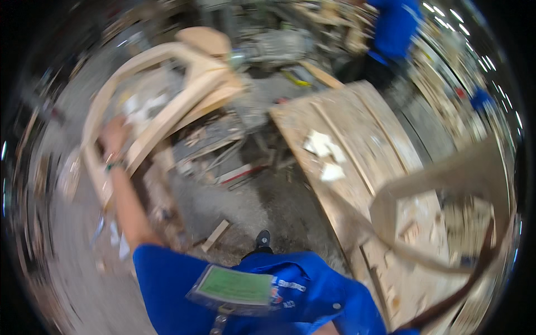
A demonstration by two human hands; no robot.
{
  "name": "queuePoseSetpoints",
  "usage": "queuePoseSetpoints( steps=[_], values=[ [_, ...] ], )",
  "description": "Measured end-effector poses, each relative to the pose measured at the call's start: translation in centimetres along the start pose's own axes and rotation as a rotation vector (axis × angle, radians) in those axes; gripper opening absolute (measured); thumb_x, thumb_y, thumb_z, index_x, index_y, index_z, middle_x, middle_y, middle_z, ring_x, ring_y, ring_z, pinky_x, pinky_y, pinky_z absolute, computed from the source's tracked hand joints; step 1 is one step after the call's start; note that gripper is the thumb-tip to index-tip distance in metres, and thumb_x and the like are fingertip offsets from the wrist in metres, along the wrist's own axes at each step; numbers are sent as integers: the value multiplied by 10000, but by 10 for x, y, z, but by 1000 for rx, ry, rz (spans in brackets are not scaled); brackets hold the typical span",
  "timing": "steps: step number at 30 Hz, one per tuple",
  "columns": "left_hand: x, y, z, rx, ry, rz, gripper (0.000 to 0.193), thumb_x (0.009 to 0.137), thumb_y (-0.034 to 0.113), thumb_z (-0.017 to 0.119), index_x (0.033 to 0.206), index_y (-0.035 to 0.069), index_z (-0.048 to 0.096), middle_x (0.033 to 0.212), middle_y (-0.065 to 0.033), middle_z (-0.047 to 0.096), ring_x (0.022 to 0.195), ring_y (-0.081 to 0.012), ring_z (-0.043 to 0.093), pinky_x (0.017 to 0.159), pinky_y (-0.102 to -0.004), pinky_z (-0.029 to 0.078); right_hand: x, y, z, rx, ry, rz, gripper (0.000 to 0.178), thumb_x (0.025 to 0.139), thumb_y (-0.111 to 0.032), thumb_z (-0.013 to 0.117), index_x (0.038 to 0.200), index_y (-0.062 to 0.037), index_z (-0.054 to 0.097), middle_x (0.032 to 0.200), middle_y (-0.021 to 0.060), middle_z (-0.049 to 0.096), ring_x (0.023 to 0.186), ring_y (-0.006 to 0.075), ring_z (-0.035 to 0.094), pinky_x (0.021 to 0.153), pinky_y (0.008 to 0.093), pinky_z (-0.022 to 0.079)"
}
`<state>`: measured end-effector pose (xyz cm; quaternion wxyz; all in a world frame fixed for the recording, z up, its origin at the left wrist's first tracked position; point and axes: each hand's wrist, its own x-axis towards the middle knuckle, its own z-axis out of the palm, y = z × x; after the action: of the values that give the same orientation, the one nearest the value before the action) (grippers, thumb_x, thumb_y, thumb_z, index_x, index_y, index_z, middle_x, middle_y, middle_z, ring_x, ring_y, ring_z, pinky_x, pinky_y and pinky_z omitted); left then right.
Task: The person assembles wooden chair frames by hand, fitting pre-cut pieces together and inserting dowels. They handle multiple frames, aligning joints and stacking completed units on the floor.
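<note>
My left hand [115,135] is closed on the side rail of a pale, rounded wooden frame [148,146], which looks like a chair part. A green band circles that wrist. At the right, a second curved wooden frame [446,172] tilts over the workbench. My right forearm [444,310] reaches up along this frame's right side. Blur and the frame hide the fingers of that hand, so its grip cannot be made out. White scraps [324,146] lie on the bench between the two frames.
The long wooden workbench [349,120] runs along my right. A dusty machine [273,47] stands ahead, with a co-worker in blue [396,28] beyond the bench. An offcut [215,235] lies on the floor near my shoe [263,239]. Stacked wood lines the right side.
</note>
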<state>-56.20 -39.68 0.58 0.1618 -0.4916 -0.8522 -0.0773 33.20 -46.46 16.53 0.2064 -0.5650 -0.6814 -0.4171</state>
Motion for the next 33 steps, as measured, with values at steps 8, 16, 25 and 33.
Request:
queuePoseSetpoints(
  steps=[8, 16, 25, 33],
  values=[
    [-45, 221, -123, -1133, 169, 359, 194, 874, 171, 620, 979, 8, 638, 871, -15, 641, 817, -91, 554, 764, -257, 435, 47, -57, -14, 181, 45, 82, 701, 736, -113, 720, 1373, -190, 440, 1341, 94, 509, 1223, 263, 495, 1098, 423, 319],
    [-105, 399, -187, -1500, -518, 1020, 198, 857, 173, 654, 966, 8, 648, 843, 5, 623, 806, -75, 549, 732, -229, 442, 39, -66, -17, 88, 61, 63, 600, 796, -212, 647, 1361, -254, 450, 1287, 94, 547, 1196, 274, 511, 1112, 480, 281],
    [-171, 536, -293, -1464, 10, 1770, 229, 853, 182, 658, 978, -8, 680, 1276, -118, 539, 1018, -174, 600, 852, -279, 488, 45, -59, -40, 508, -59, 211, 526, 905, -447, 433, 1292, -104, 532, 1226, 123, 581, 1113, 264, 517, 1008, 422, 371],
    [-195, 577, -340, -1477, -719, 1510, 222, 863, 268, 676, 989, 85, 677, 856, -30, 674, 751, -76, 592, 660, -222, 477, 33, -47, -44, 994, -76, 398, 510, 860, -412, 639, 1214, -52, 561, 1114, 89, 614, 1059, 170, 576, 924, 336, 461]
  ],
)
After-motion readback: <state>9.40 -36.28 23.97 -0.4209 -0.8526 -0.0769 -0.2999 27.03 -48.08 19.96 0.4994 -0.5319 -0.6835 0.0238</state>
